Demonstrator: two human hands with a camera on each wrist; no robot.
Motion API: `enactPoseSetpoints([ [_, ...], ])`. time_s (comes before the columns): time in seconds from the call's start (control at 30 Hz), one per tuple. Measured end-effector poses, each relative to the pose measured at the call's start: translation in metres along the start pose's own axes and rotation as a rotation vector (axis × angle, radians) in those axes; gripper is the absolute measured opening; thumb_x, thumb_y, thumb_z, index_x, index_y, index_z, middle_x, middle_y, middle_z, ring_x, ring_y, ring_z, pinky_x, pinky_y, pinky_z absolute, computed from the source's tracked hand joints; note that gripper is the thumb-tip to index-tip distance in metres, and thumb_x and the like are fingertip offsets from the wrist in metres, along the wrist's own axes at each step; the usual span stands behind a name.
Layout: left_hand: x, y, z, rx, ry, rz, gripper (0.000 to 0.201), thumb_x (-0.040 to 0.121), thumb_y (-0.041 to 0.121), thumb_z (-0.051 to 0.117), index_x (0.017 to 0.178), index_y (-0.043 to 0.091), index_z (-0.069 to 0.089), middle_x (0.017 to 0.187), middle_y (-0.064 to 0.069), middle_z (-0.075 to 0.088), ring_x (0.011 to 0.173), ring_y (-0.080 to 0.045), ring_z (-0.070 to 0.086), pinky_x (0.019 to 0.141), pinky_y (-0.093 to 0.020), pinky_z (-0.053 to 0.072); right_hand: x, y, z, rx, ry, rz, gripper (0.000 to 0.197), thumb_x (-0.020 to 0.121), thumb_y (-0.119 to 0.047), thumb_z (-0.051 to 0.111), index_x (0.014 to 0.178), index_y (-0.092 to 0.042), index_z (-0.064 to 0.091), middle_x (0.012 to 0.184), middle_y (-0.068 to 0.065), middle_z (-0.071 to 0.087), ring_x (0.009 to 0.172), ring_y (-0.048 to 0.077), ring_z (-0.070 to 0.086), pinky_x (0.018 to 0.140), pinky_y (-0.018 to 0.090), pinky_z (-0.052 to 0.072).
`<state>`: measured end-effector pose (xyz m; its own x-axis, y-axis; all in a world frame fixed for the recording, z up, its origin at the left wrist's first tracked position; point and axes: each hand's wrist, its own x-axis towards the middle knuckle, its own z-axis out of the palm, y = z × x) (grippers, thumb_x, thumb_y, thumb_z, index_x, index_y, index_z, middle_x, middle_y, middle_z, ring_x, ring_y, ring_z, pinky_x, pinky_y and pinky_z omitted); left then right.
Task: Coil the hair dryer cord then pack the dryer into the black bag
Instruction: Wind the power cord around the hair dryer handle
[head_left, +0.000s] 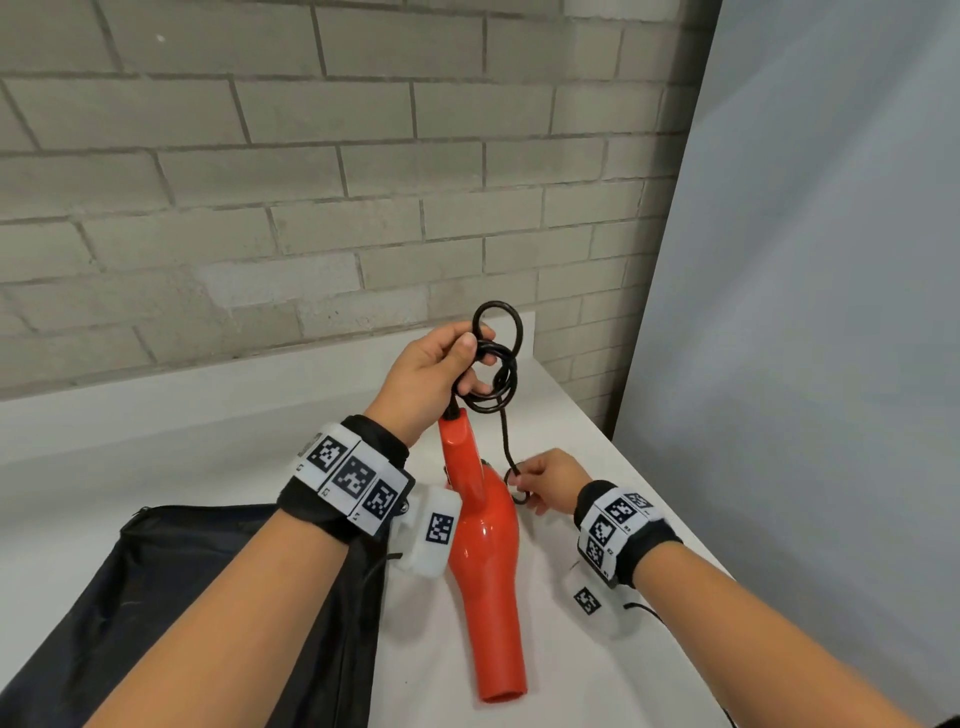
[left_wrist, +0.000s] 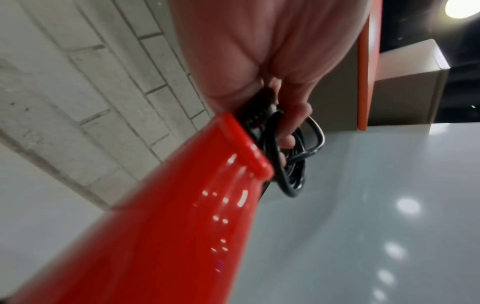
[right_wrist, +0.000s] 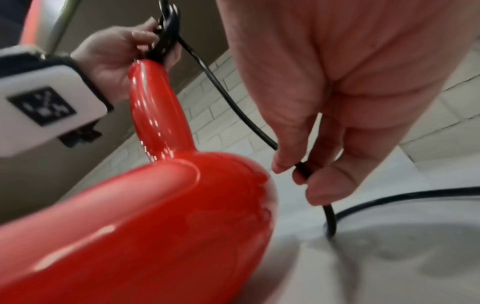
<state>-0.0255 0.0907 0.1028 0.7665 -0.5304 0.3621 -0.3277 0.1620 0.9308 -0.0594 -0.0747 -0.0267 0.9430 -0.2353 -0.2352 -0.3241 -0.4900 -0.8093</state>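
The hair dryer is glossy red, with a long narrow nozzle pointing toward the person and a handle rising up and away. Its black cord leaves the handle end, gathered in several loops. The left hand has its fingers clamped on those loops; the right hand pinches the free run of cord lower down. The dryer's body lies on a white counter, just beside the black bag. A grey brick wall stands behind, a pale panel at right. One dryer, one cord, one bag.
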Motion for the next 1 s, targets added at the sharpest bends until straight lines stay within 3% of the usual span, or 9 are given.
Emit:
enactPoseSetpoints([
  [0.07,-0.001,-0.001,0.0,-0.037,-0.032,0.003,0.026,0.097,0.011,0.033,0.108,0.017,0.055,0.075,-0.003,0.049,0.043,-0.003,0.035,0.062,-0.019,0.054,0.0,0.0,0.002,-0.072,-0.005,0.026,0.015,0.088,-0.009,0.055,0.093,-0.003,0.068,0.065,0.0,0.056,0.051,0.01,0.05,0.043,0.015,0.045],
  [0.13,-0.001,-0.002,0.0,-0.017,-0.041,0.012,0.031,0.096,0.012,0.033,0.121,0.021,0.05,0.074,-0.003,0.048,0.043,-0.003,0.032,0.062,-0.018,0.051,-0.004,-0.009,0.0,-0.189,-0.009,-0.034,0.012,0.088,-0.013,0.056,0.095,-0.012,0.066,0.082,0.0,0.061,0.069,0.011,0.054,0.062,0.017,0.047],
  [0.23,0.0,-0.003,0.0,0.006,-0.033,0.018,0.033,0.096,0.012,0.036,0.124,0.025,0.046,0.074,-0.003,0.048,0.044,-0.003,0.033,0.061,-0.017,0.05,-0.019,-0.036,-0.007,-0.118,-0.002,-0.289,0.037,0.089,-0.012,0.055,0.125,-0.019,0.052,0.115,-0.004,0.056,0.101,0.009,0.049,0.087,0.022,0.038],
  [0.37,0.001,-0.002,0.002,-0.037,-0.026,0.005,0.03,0.096,0.012,0.036,0.118,0.027,0.052,0.074,-0.003,0.05,0.045,-0.002,0.034,0.058,-0.017,0.05,-0.037,-0.065,-0.015,0.286,-0.01,-0.552,0.021,0.092,-0.005,0.048,0.101,-0.02,0.059,0.089,-0.002,0.063,0.08,-0.005,0.058,0.073,0.011,0.044],
  [0.53,0.0,-0.001,0.002,-0.13,-0.071,-0.042,0.028,0.096,0.011,0.034,0.102,0.02,0.059,0.069,0.004,0.056,0.044,-0.002,0.035,0.058,-0.019,0.05,-0.025,-0.051,-0.012,0.305,0.106,-0.477,0.02,0.091,-0.006,0.05,0.078,-0.014,0.062,0.067,-0.003,0.056,0.058,-0.006,0.053,0.064,0.007,0.041],
  [0.63,-0.002,0.0,-0.001,-0.09,-0.125,-0.044,0.029,0.097,0.011,0.032,0.084,0.019,0.058,0.059,0.016,0.054,0.042,-0.002,0.032,0.057,-0.019,0.049,-0.015,-0.032,-0.012,0.167,0.163,-0.334,0.015,0.089,-0.009,0.053,0.085,-0.008,0.068,0.069,-0.008,0.058,0.064,-0.001,0.052,0.065,0.007,0.039],
  [0.73,-0.002,0.0,-0.002,0.017,-0.13,-0.039,0.032,0.096,0.009,0.033,0.078,0.019,0.057,0.056,0.018,0.05,0.043,-0.002,0.031,0.055,-0.017,0.047,-0.012,-0.026,-0.016,0.011,0.231,-0.289,0.016,0.09,-0.01,0.052,0.092,-0.004,0.067,0.079,0.001,0.064,0.07,0.007,0.053,0.062,0.011,0.036],
  [0.9,-0.001,0.001,0.0,0.11,-0.109,-0.005,0.033,0.096,0.008,0.034,0.078,0.022,0.057,0.054,0.018,0.052,0.043,-0.002,0.032,0.054,-0.017,0.046,-0.025,-0.048,-0.021,0.038,0.058,-0.487,0.031,0.089,-0.005,0.05,0.119,-0.013,0.053,0.117,0.0,0.06,0.112,0.013,0.053,0.092,0.017,0.037],
  [1.0,-0.001,0.002,0.0,0.097,-0.122,-0.028,0.032,0.097,0.01,0.033,0.079,0.022,0.057,0.053,0.018,0.052,0.043,-0.002,0.032,0.055,-0.018,0.046,-0.033,-0.062,-0.025,0.092,0.004,-0.554,0.016,0.092,-0.009,0.051,0.104,-0.014,0.061,0.095,-0.003,0.066,0.091,-0.002,0.059,0.087,0.023,0.043],
])
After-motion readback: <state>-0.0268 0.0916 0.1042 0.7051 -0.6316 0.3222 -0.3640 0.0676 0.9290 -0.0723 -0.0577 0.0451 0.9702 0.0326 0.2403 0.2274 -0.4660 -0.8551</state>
